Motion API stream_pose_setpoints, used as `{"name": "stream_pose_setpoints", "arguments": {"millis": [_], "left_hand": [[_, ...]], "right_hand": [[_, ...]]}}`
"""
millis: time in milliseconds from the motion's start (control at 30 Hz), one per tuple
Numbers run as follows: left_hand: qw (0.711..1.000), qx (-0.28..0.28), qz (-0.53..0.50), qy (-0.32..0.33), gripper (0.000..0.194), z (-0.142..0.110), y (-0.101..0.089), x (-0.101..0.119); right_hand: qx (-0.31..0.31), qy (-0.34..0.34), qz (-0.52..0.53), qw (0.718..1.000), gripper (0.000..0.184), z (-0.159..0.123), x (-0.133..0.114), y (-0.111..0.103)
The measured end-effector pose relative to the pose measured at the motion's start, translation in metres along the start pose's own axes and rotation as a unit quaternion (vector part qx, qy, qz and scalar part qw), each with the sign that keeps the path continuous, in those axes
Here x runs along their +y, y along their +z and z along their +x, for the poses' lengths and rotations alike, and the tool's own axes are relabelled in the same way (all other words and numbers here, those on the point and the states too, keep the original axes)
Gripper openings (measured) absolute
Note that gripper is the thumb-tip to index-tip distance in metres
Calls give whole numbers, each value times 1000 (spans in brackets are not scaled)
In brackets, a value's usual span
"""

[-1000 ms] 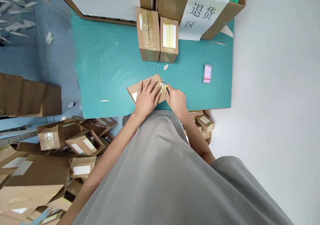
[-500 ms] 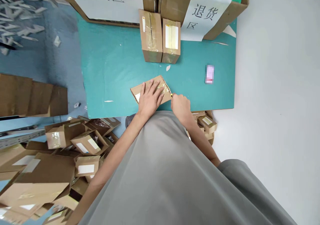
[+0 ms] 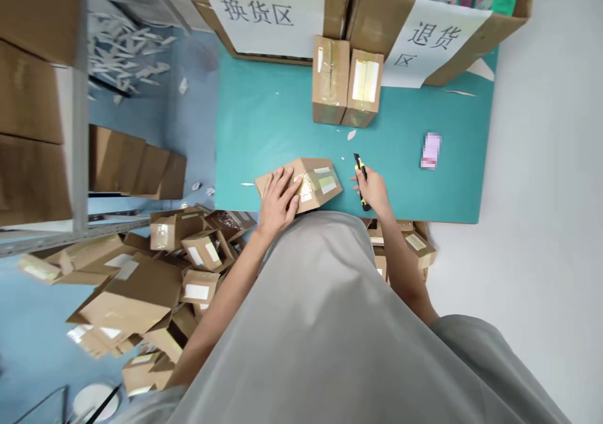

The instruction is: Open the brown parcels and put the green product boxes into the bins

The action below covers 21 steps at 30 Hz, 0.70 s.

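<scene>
A taped cardboard box (image 3: pixel 325 171) lies at the table's near edge, turned so that a side with pale labels and tape faces right. My left hand (image 3: pixel 279 203) rests on its left part with the fingers spread over the cardboard; the palm's underside is hidden. To the right of the box, my right hand (image 3: pixel 374 191) is closed around a black and yellow utility knife (image 3: pixel 362 182). The knife's front end points away from me, apart from the box. Whether its blade is out I cannot tell.
Two taped boxes (image 3: pixel 330 78) stand at the back of the green table (image 3: pixel 264 122), before large cartons with paper signs (image 3: pixel 277 12). A blurred pink item (image 3: pixel 430 151) lies to the right. Opened cartons (image 3: pixel 136 292) are heaped on the floor at left.
My right hand has drawn the utility knife away from the box, to the right. The box has turned under my left hand, showing another side. The view has shifted left.
</scene>
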<state>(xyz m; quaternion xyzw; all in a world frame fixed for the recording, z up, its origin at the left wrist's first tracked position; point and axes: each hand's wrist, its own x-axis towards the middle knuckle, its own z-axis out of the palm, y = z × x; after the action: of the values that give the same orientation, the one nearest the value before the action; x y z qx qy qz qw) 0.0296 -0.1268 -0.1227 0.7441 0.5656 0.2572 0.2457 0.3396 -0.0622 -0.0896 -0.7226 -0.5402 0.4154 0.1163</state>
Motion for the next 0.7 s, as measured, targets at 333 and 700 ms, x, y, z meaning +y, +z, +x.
{"name": "stream_pose_setpoints", "arguments": {"millis": [333,700], "left_hand": [[983,110,24,-148,62,-51,-20,7],[948,64,-231,-211,80,-12,45,-18]], "right_hand": [[-29,14,116,993,33,39,9,77],[58,-26,-143,988,55,0,18,-2]]}}
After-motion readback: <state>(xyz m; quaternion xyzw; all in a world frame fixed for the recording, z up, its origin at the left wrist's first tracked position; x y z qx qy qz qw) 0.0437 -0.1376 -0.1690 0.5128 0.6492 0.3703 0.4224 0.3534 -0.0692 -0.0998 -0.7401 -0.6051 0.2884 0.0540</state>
